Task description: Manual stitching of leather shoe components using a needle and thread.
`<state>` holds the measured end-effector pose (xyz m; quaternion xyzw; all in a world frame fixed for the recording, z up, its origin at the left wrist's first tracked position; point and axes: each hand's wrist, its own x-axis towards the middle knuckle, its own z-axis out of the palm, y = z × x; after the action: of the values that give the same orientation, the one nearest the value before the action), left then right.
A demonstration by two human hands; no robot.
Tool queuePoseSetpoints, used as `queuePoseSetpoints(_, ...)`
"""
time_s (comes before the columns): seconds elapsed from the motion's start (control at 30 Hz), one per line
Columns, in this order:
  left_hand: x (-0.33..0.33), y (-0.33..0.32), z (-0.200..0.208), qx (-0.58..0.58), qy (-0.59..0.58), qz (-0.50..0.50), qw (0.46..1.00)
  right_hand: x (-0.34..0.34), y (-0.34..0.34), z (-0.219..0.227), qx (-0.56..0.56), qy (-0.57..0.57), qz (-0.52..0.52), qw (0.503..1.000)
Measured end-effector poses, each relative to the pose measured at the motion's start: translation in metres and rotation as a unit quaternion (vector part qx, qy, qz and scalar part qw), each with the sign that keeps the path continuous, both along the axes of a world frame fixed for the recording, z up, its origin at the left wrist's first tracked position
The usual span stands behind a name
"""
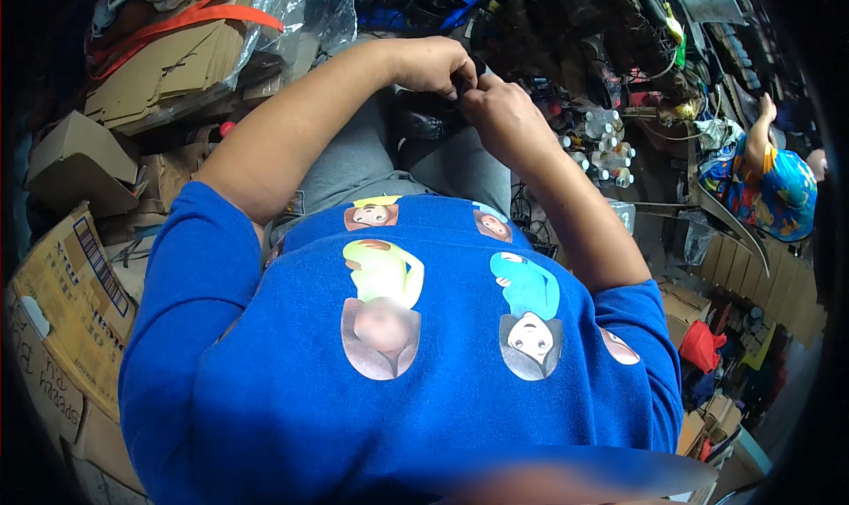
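My left hand (435, 68) is bent over with its fingers curled in a pinch, close above my lap. Right beside it, almost touching, my right hand (500, 109) is closed with thumb and fingers pressed together. A dark piece shows between the fingertips, too small and shaded to name. Just below the hands, between my knees, sits a shiny black item (419, 123), perhaps a leather shoe; my hands and forearms hide part of it. Grey trousers (340, 156) cover my legs on both sides of it.
Flattened cardboard (168, 76) with a red strap (208, 15) lies at the far left, near an open carton (84, 164). Small bottles (610, 147) stand in a cluster to the right. Another person in bright patterned clothing (783, 191) is at the far right.
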<state>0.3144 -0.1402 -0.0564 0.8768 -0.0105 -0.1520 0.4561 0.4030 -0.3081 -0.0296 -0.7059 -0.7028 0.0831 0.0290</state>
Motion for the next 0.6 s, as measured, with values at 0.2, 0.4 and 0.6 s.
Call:
queuePoseSetpoints(0.2, -0.025, -0.006, -0.021, 0.132, -0.280, 0.192, 0.931, 0.028, -0.012, -0.024, -0.016, 0.458, -0.183, 0.870)
queuePoseSetpoints(0.4, -0.112, 0.019, -0.001, 0.086, 0.007, 0.148, 0.985, 0.025, -0.027, -0.026, 0.055, 0.276, -0.052, 0.958)
queuePoseSetpoints(0.6, -0.113, 0.039, -0.002, -0.173, -0.069, 0.497, 0.848, 0.043, -0.011, -0.071, 0.269, 0.672, -0.417, 0.550)
